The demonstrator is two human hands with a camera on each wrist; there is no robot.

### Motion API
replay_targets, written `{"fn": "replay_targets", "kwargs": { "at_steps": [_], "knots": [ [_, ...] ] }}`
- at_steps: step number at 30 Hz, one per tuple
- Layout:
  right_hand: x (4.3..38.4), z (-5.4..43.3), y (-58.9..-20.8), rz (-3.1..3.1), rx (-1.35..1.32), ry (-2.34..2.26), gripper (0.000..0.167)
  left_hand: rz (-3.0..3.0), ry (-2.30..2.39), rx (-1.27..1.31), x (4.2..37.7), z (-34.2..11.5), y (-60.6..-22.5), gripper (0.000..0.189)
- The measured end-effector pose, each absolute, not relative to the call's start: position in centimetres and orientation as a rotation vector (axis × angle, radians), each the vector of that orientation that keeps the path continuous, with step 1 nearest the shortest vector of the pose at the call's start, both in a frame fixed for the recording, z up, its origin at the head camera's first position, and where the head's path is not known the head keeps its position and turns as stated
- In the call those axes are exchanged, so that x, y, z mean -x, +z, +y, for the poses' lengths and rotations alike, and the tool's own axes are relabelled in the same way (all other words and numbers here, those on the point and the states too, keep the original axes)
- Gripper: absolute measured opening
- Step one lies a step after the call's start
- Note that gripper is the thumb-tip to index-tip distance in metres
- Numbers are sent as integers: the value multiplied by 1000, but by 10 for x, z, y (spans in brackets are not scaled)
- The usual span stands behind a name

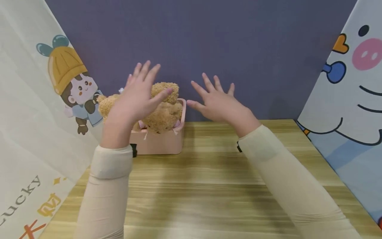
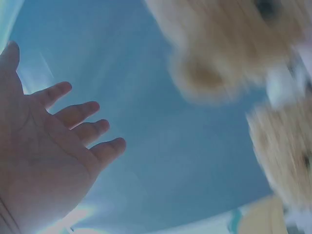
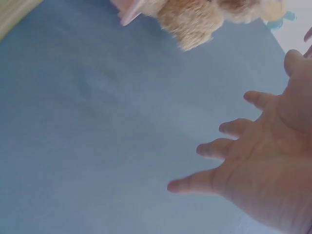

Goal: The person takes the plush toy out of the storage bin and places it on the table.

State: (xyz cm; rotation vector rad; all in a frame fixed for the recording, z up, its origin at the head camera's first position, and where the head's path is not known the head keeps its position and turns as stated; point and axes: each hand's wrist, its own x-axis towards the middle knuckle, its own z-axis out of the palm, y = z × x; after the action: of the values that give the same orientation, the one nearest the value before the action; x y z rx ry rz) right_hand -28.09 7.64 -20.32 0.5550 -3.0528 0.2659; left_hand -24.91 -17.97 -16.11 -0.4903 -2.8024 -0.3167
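Fluffy tan teddy bears (image 1: 161, 116) sit packed in a pink bin (image 1: 158, 144) at the back left of the table, their heads above its rim. My left hand (image 1: 134, 94) is spread over the left part of the bin and hides some of the plush toys; the left wrist view shows its palm (image 2: 46, 146) bare and bear fur (image 2: 219, 44) blurred close by. To the right of the bin my right hand (image 1: 222, 104) hovers with its fingers spread, holding nothing. In the right wrist view a bear (image 3: 190, 22) appears beyond that hand.
A wood-grain table (image 1: 191, 199) lies under both arms. Behind it stands a dark blue-grey panel (image 1: 253, 59). Printed white cloths flank the sides, one with a cartoon child (image 1: 79, 83), the other with a pink-snouted figure (image 1: 358, 93).
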Motion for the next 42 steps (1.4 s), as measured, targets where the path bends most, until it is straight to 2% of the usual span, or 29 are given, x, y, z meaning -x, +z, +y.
{"fn": "replay_targets", "kwargs": {
  "at_steps": [5,10,20,24,27,35,42],
  "knots": [
    [287,42,-189,-3056,-677,217,82,-2826,-456,361,251,-242,-154,93],
    [289,13,-185,-3082,-772,182,86,-2859,-557,225,251,-296,-162,96],
    [292,-29,-196,-3091,-942,144,92,-2944,-830,21,258,-378,-235,118],
    [291,-40,-202,-3037,-998,162,94,-2999,-914,-72,263,-390,-267,130],
    [291,-44,-207,-3016,-1028,178,96,-3025,-995,-104,269,-393,-290,132],
    [294,-48,-224,-3009,-1029,112,101,-2710,-1503,-17,294,-390,-337,110],
    [302,-50,-238,-2913,-1112,68,95,-2620,-1506,-97,301,-385,-360,101]
  ]
}}
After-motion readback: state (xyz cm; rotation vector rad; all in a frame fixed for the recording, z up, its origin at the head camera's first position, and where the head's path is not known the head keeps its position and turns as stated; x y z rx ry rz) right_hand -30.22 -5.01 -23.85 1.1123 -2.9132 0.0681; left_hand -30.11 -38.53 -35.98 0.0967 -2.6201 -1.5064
